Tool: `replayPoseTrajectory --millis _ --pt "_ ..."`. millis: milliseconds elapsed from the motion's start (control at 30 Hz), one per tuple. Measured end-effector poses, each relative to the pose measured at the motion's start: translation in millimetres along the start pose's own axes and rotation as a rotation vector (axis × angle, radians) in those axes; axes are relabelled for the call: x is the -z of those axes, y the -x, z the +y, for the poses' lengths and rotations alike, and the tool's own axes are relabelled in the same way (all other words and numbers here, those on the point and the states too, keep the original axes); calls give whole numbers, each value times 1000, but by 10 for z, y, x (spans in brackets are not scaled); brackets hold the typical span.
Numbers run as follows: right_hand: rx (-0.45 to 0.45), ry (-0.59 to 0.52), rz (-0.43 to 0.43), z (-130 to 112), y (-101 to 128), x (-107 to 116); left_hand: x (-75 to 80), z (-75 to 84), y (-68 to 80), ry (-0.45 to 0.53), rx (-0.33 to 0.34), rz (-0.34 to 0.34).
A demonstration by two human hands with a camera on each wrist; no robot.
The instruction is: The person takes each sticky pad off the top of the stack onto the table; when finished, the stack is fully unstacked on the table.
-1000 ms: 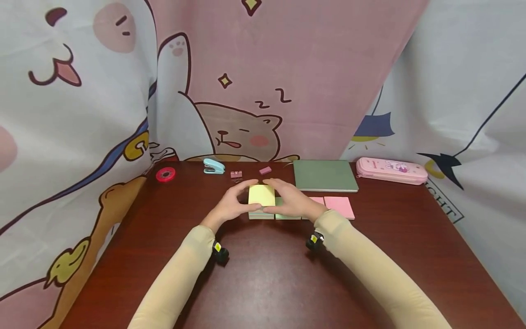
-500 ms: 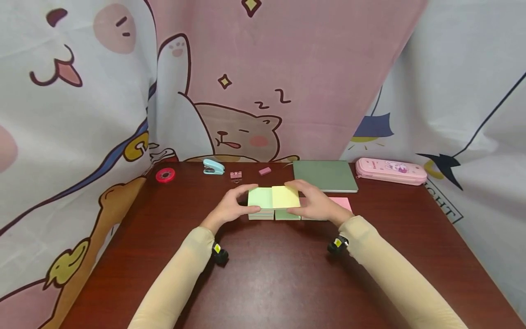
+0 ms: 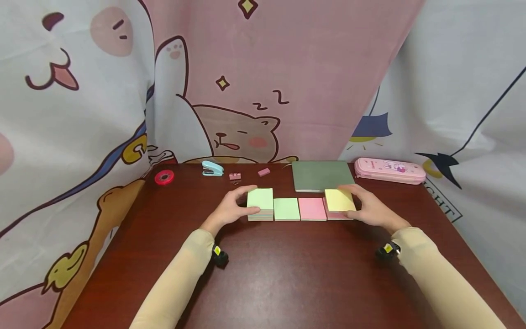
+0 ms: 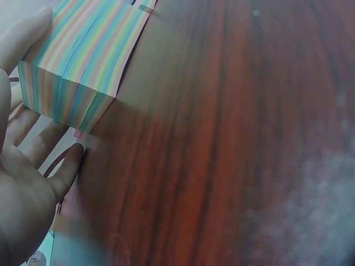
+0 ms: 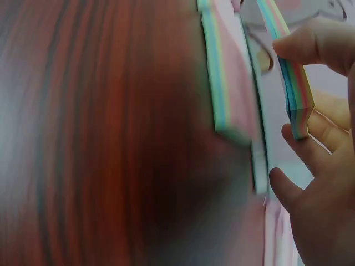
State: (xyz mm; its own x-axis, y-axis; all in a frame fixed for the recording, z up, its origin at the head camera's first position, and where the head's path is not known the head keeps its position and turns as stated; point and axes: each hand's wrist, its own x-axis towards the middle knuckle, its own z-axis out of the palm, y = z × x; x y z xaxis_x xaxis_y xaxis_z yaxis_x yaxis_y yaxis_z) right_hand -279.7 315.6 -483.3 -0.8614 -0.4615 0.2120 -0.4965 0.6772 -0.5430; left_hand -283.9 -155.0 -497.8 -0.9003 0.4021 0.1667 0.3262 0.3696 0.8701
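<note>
My left hand (image 3: 230, 208) grips a thick stack of sticky notes (image 3: 260, 199) by its left side, thumb in front and fingers behind. The stack has a pale green top, and striped rainbow edges show in the left wrist view. Between thumb and fingers, my right hand (image 3: 371, 208) pinches a yellow-topped sticky note pad (image 3: 339, 200). In the right wrist view, a gap shows between that pad and the pink pad (image 5: 236, 83) below it. Between the hands, a green sticky note pad (image 3: 286, 209) and a pink sticky note pad (image 3: 312, 209) lie side by side.
Behind the row lies a green notebook (image 3: 322, 176), with a pink pencil case (image 3: 390, 171) to its right. A red tape roll (image 3: 164, 177), a light blue stapler (image 3: 212, 168), a pink binder clip (image 3: 235, 177) and a small pink block (image 3: 264, 172) sit along the back.
My right hand has lifted the yellow-topped pad off the left stack and carried it rightward over the row's right end, uncovering the green top. The left hand stays on the stack.
</note>
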Motion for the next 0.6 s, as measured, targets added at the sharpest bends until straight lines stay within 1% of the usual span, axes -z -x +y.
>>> replayPoseTrajectory --millis 200,400,467,600 --pt "-118 -6 -18 303 278 170 1 -28 -9 3 -9 4" --pt "-227 -35 -68 455 436 270 1 -52 -15 0 -15 8" --pt "-245 -29 -80 473 461 282 0 -54 -13 3 -16 7" --pt "-252 -4 -96 489 487 278 3 -53 -12 2 -16 5"
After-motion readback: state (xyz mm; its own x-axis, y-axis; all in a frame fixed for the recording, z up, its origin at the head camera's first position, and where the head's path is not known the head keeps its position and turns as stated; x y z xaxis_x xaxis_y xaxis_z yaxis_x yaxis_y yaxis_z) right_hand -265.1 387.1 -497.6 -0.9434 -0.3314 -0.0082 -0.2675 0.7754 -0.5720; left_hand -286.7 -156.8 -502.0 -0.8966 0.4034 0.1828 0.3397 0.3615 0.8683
